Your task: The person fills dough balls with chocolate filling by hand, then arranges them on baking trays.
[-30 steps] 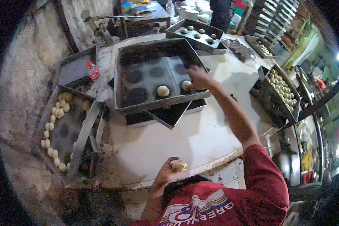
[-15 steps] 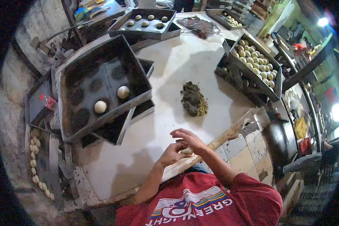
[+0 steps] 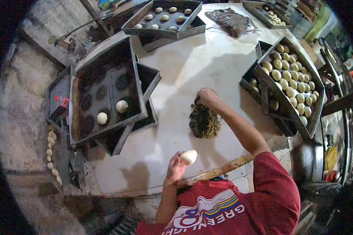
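Near the table's front edge, my left hand [image 3: 176,166] holds a pale, flattened piece of dough [image 3: 189,157] between thumb and fingers. My right hand [image 3: 208,98] reaches forward to the far end of a dark, crumbly filling heap [image 3: 204,121] on the white tabletop. Its fingers are pinched together at the filling, and their tips are partly hidden. Left of the heap, a deep metal tray [image 3: 139,115] contains two round dough balls, the nearer one [image 3: 102,118] by the tray's front side.
A stacked tray [image 3: 314,131] full of dough balls stands at the right. Another tray [image 3: 180,31] with spaced balls is at the back, beside a dark plastic-wrapped slab [image 3: 233,22]. At the left is a low tray [image 3: 48,100] with a red-capped item.
My hands were together over the dough and have parted. The right went forward to the filling, while the left keeps the dough near the edge. The view has shifted.
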Demonstrator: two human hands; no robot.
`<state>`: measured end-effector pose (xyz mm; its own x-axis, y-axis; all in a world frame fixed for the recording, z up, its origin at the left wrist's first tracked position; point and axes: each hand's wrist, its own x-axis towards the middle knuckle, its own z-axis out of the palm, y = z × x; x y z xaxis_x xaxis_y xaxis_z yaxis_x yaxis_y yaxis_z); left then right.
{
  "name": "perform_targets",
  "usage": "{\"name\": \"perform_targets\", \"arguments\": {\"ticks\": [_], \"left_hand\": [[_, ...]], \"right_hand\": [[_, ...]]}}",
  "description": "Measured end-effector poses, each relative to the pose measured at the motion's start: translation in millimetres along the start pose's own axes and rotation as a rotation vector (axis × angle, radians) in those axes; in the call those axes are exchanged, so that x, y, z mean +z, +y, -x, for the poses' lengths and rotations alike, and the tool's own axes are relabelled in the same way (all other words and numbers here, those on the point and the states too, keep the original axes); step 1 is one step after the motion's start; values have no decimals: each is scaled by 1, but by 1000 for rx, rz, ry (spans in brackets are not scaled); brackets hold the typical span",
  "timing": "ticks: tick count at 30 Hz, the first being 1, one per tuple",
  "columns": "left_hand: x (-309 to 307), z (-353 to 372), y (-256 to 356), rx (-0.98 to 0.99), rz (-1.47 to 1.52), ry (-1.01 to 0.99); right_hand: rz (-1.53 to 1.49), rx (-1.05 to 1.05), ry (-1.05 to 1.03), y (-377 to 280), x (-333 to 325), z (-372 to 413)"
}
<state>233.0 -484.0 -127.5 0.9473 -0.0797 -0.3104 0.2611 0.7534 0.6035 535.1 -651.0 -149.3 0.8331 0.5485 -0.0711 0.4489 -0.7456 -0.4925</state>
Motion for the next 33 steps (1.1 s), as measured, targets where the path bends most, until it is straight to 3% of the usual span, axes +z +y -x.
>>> {"name": "perform_targets", "arguments": {"ticks": [1, 5, 7, 11, 14, 17, 19, 20, 22, 26, 27, 29, 33], "left_hand": [[-2, 0, 3, 8, -3, 7], [-18, -3, 12, 58, -72, 35], [-18, -4, 20, 101, -129, 134], [-28, 2, 30, 103, -115, 129], [-42, 9, 36, 60, -84, 113], [-49, 15, 55, 21, -191, 38], [-54, 15, 66, 15, -218, 4], [-53, 15, 72, 10, -265, -11], [-48, 12, 85, 18, -263, -49], [-39, -8, 83, 75, -313, -153], [-34, -13, 82, 49, -57, -203], [-18, -18, 78, 54, 103, -254], [10, -13, 64, 20, 141, -441]], "right_hand": [[150, -75, -53, 2, 6, -5], [-42, -71, 46, 10, 17, -7], [173, -43, -27, -14, -5, 3], [190, -51, -8, -18, -11, 10], [-99, 38, 122, 2, -3, 5], [-109, 225, -7, -20, -38, 34], [-993, 389, 343, -10, -29, 57], [-964, 398, 346, -18, -30, 68], [-1282, 383, 482, -34, -28, 88], [-1203, 371, 436, -114, -30, 132], [-1202, 394, 455, -137, -28, 144], [-958, 390, 481, -188, -26, 165], [-558, 368, 559, -270, -17, 202]]}}
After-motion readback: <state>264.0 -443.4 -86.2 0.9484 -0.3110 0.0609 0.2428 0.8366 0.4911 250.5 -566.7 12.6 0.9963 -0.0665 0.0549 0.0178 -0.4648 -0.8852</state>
